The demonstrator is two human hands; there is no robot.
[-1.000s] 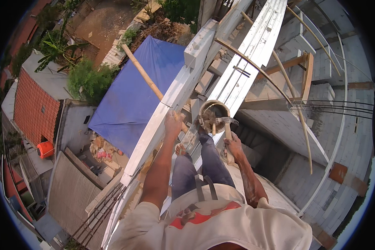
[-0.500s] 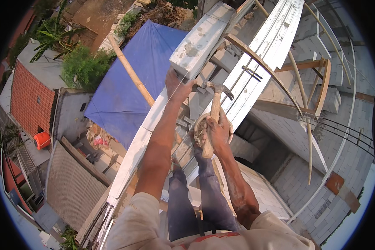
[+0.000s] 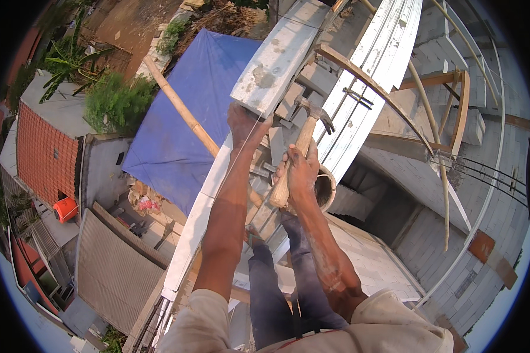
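A long light-grey building block [image 3: 277, 59] lies along the top of the wall ahead of me. My left hand [image 3: 246, 125] is closed against its near end, fingers partly hidden under the edge. My right hand [image 3: 300, 176] is wrapped round the wooden handle of a claw hammer [image 3: 303, 138]. The hammer's metal head points away from me, to the right of the block's near end and apart from it. A round bucket [image 3: 325, 189] shows partly behind my right hand. A thin string [image 3: 241, 144] runs past my left hand along the wall.
White ribbed panels [image 3: 359, 112] lie to the right, with a pincer-like tool [image 3: 357, 98] on them. A curved wooden piece [image 3: 371, 82] crosses them. Beyond the wall [image 3: 197, 235], left, are a blue tarp [image 3: 188, 117], a bamboo pole [image 3: 182, 109] and lower roofs. A deep dark opening [image 3: 377, 200] lies right.
The hammer head has moved up and right, away from the block's end, and its handle leans more. More of the bucket shows right of my hand. My left hand stays at the block.
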